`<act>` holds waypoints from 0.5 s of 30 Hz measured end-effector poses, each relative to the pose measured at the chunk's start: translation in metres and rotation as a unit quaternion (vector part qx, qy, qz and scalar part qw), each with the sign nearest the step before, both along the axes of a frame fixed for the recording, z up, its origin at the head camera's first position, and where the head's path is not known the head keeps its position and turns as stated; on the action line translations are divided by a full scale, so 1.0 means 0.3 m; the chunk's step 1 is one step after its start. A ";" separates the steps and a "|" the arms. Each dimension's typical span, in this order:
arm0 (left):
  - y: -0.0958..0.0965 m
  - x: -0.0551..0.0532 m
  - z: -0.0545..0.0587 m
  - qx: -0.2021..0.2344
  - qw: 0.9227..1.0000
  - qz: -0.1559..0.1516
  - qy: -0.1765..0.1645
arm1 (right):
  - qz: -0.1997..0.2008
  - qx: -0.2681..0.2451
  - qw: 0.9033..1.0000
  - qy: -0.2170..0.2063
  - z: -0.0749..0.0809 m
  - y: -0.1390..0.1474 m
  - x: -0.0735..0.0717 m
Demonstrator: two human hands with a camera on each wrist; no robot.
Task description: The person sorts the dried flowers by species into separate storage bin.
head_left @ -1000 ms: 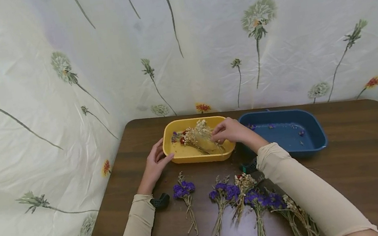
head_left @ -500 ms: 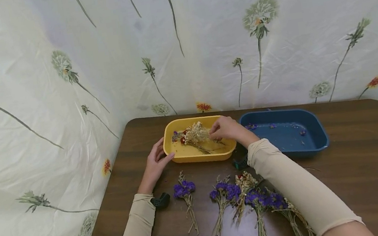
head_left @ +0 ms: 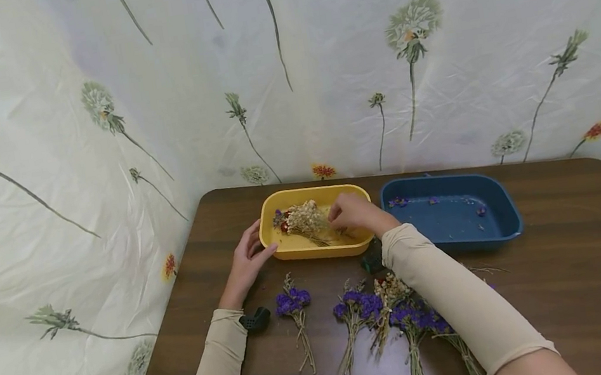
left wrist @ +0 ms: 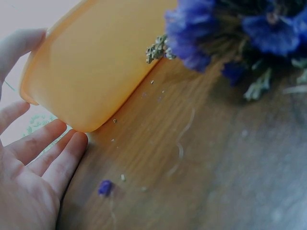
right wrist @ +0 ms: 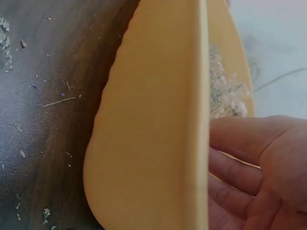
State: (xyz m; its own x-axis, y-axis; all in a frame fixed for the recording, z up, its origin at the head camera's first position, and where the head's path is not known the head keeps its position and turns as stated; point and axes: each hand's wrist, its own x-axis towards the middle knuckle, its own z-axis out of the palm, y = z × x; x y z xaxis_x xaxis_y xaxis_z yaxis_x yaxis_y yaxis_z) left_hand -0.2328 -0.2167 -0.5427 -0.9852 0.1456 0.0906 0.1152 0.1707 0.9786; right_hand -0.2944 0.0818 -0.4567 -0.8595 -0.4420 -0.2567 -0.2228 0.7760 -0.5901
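Note:
At the left end of the yellow tray (head_left: 321,252), my left hand (head_left: 247,256) rests with extended fingers against its outer wall. In the left wrist view its thumb touches the tray's rim. My right hand (head_left: 353,213) reaches down into the tray from the right, fingers bent and tips beside the cream flower heads of a dried flower bunch (head_left: 305,217). That bunch lies inside with its stems pointing to the lower right. The tray wall hides the fingertips in the right wrist view, so I cannot tell whether they pinch something.
A blue tray (head_left: 454,211) with loose purple petals stands at the right. Several purple bunches lie in front, one (head_left: 293,302) at the left, another (head_left: 357,305) in the middle. A cream bunch (head_left: 390,290) lies beside them, partly under the right sleeve (head_left: 459,293).
The cream bunch has shifted left and settled lower in the yellow tray. My right hand and forearm have moved a little left. The left hand has stayed at the tray's end.

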 end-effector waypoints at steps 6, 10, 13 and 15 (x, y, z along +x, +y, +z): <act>0.002 0.002 0.000 -0.001 1.000 0.002 -0.002 | 0.006 0.020 1.000 0.012 -0.018 -0.011 0.005; 0.001 0.000 -0.003 0.002 1.000 -0.001 0.001 | 0.003 0.030 0.999 0.014 -0.020 -0.017 0.008; -0.001 -0.001 -0.002 0.003 1.000 -0.004 0.000 | 0.002 0.036 0.999 0.017 -0.020 -0.019 0.009; -0.001 -0.001 -0.002 0.003 1.000 -0.003 -0.002 | 0.002 0.040 0.999 0.019 -0.020 -0.020 0.010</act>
